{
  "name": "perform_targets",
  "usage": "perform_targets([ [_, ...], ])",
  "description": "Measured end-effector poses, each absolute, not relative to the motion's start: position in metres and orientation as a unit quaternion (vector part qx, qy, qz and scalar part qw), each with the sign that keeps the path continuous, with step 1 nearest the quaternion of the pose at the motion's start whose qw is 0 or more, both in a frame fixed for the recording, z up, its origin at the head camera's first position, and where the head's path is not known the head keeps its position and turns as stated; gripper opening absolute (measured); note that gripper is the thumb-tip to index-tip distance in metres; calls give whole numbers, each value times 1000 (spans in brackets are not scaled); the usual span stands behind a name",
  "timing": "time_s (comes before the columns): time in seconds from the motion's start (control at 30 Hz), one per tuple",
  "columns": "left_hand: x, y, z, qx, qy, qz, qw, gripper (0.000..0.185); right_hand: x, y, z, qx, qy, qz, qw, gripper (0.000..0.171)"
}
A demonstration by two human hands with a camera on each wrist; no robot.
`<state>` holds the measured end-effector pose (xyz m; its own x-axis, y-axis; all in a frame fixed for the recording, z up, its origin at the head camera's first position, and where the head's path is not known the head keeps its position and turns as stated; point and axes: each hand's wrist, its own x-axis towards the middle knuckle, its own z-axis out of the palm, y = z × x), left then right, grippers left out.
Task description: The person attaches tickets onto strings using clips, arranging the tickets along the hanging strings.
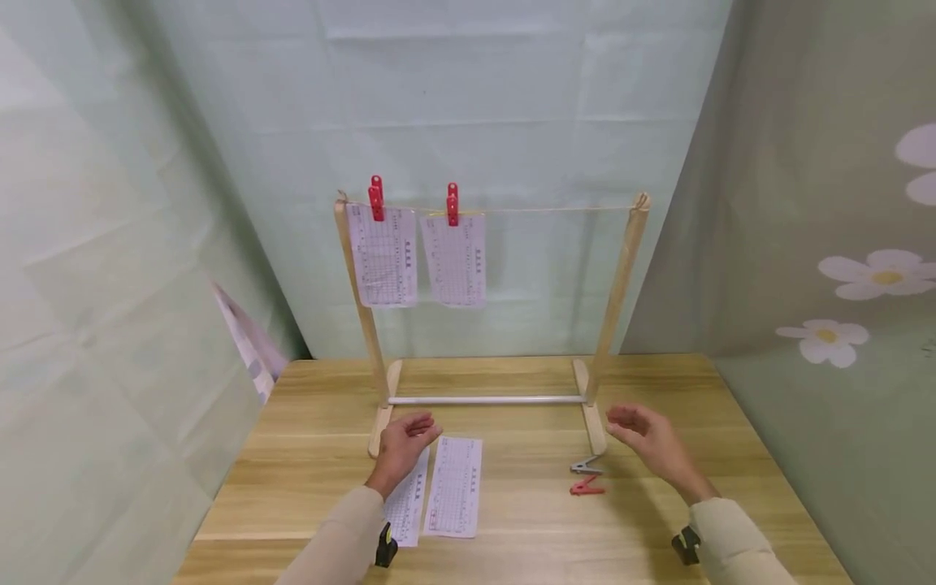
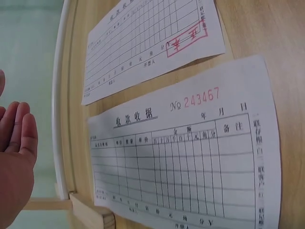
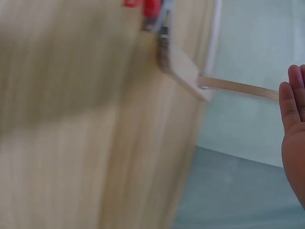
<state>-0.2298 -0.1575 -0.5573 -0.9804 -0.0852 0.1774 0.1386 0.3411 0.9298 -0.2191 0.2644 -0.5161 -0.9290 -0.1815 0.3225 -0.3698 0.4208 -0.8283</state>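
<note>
We see a wooden table [image 1: 658, 406] with a wooden drying rack [image 1: 617, 292] standing at its middle, our landmark. Two paper receipts [image 1: 383, 256] hang from the rack's string, each pinned by a red clothespin [image 1: 376, 197], both towards the rack's left post.

In front of the rack's left foot, two more receipts lie flat side by side; the left hand [image 1: 404, 444] hovers over the left sheet [image 1: 406, 512], fingers relaxed, grasping nothing. The right sheet [image 1: 456, 486] lies uncovered just beside it.

By the rack's right foot lie a grey clip [image 1: 587, 465] and a red clip [image 1: 587, 487], close together. The right hand [image 1: 647, 439] hovers just right of them, fingers loosely spread, holding nothing.

No containers appear.

Only the left wrist view shows print: one flat receipt [image 2: 190, 162] bears the red number 243467, the other [image 2: 152, 43] a red stamp. The right wrist view is blurred, showing the rack's foot [image 3: 183, 71] and straight fingers [image 3: 293, 102].
</note>
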Motion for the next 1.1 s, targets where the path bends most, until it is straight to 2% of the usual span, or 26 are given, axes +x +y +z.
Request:
perform_targets([
  [0.47,-240,-147,-576,2,-808,-587,57,41,-222,255,-572,138,-843,514,84,29],
  [0.7,-243,-146,-584,1,-841,-537,60,39,-225,258,-585,88,-853,513,46,29],
  [0.93,-242,-146,-584,3,-856,-515,49,40,-222,261,-593,98,-845,525,9,37],
  [1.1,-245,-146,-586,0,-868,-494,44,39,-223,262,-598,108,-852,512,-6,35],
])
